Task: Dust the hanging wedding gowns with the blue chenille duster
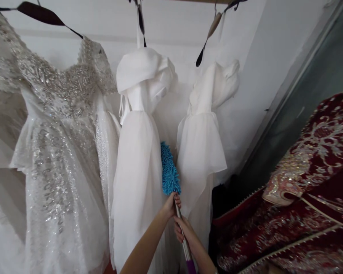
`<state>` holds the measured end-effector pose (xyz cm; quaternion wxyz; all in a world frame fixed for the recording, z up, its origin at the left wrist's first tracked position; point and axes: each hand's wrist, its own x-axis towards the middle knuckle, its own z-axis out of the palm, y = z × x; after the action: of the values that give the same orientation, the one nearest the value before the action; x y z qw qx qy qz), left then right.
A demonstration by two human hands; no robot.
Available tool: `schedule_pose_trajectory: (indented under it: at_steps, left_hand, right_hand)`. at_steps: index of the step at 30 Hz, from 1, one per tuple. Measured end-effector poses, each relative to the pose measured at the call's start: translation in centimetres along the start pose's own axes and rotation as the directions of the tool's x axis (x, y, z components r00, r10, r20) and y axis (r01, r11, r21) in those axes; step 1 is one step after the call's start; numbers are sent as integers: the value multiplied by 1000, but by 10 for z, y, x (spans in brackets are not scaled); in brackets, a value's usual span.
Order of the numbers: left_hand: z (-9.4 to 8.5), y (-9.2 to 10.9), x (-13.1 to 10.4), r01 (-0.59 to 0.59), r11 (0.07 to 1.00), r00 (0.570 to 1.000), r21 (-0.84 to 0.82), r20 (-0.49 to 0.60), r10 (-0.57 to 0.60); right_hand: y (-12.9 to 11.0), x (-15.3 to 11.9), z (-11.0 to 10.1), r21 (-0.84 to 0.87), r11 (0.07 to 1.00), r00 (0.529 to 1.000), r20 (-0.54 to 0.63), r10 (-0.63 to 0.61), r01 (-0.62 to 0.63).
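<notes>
A duster with a fluffy blue head, a metal pole and a purple grip is held in both hands, its head pointing up and away. My left hand is closed round the pole just below the blue head. Lower down, my right hand also wraps the pole. The blue head is between two hanging white dresses: a plain white dress on the left and a white dress with a short overlay on the right. Whether it touches their cloth I cannot tell.
A sequined, beaded gown hangs at the left on a dark hanger. Dark red embroidered garments fill the right side, by a grey-green panel. Behind the dresses is a white wall.
</notes>
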<state>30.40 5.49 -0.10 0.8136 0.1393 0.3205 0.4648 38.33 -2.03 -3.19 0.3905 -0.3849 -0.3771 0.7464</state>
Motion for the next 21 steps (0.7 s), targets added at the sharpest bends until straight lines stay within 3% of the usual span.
schedule_pose_trajectory:
  at_steps: [3,7,11,14,17,21]
  left_hand:
    - [9,0,-6,5,1000,1000,-3,-31,-5]
    - [39,14,-18,-21,1000,1000,-9,10,21]
    - [77,35,-38,-100,995,982,4,158,98]
    - [95,47,-54,-160,987,956,23,252,149]
    - [95,51,-58,-189,982,950,15,255,179]
    - [69,42,-42,-138,990,980,-33,141,142]
  right_hand:
    - [-5,-9,2,-11,1000,999,-34,-29,29]
    - [-28,-19,6,-18,997,996,-45,-72,71]
    - [-56,-25,12,-4,989,989,-21,-145,145]
    - [-69,-27,17,0,983,983,7,-182,182]
    - [-70,-25,20,-3,984,983,27,-179,179]
    - [-56,-19,20,-9,991,991,19,-131,131]
